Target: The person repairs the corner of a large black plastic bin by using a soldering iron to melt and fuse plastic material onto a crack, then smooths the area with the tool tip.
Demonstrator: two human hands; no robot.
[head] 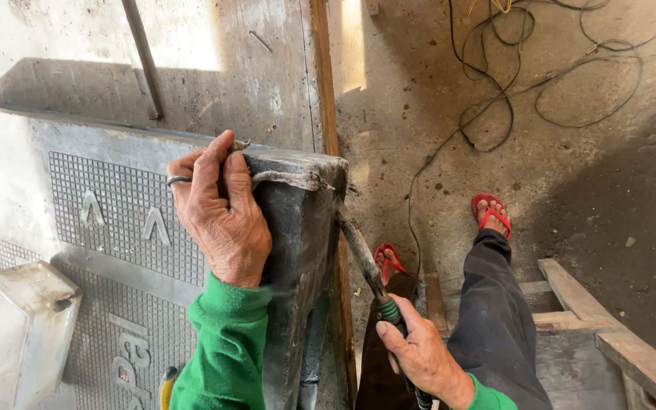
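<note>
Two hands in view, both in green sleeves; left hand (218,209), one ring on a finger, has its fingers curled over the top corner of one grey slab (298,250) with a grid-patterned face, gripping that edge; right hand (419,353) is closed around the green-wrapped handle of one crusted tool (360,254), whose tip touches the slab's side edge just below the corner; one metal box (17,326) lies on the slab's face, well left; two feet in red sandals (491,212) stand on concrete floor (571,175); loose black cable (495,91) lies ahead; bare floor to the right; wooden frame (609,334) at lower right.
</note>
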